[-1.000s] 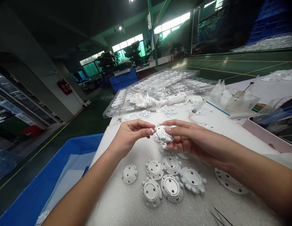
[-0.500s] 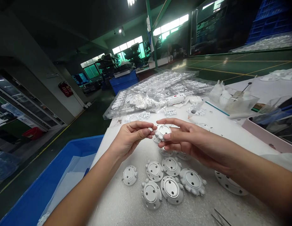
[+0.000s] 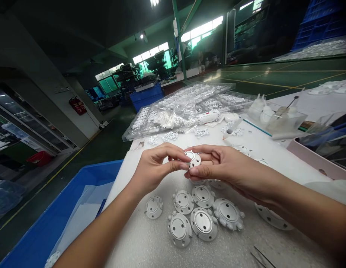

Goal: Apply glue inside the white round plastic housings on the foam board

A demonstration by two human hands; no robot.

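Note:
Above the white work surface, my right hand (image 3: pixel 214 162) grips a small white round disc (image 3: pixel 194 160) with dark holes near its rim. My left hand (image 3: pixel 159 163) meets it from the left, thumb and forefinger closed on the disc's left edge. Whether a small white piece still sits between those left fingertips is hidden. Below the hands lie several similar white discs with knobbed rims, among them one disc (image 3: pixel 203 223) in the middle, one disc (image 3: pixel 228 214) to the right and a smaller disc (image 3: pixel 154 207) apart on the left.
Clear trays (image 3: pixel 186 96) of small white parts lie at the back. Tweezers (image 3: pixel 260 257) rest at the front right. A teal stick (image 3: pixel 256 127) lies before a clear container (image 3: pixel 290 121). Left of the table stands a blue bin (image 3: pixel 86 178); a pink box (image 3: pixel 309 160) is right.
My left fingers, which held a small white piece beside the disc, have moved right onto its edge. The disc has turned and tilted in my right hand, whose fingers have closed in.

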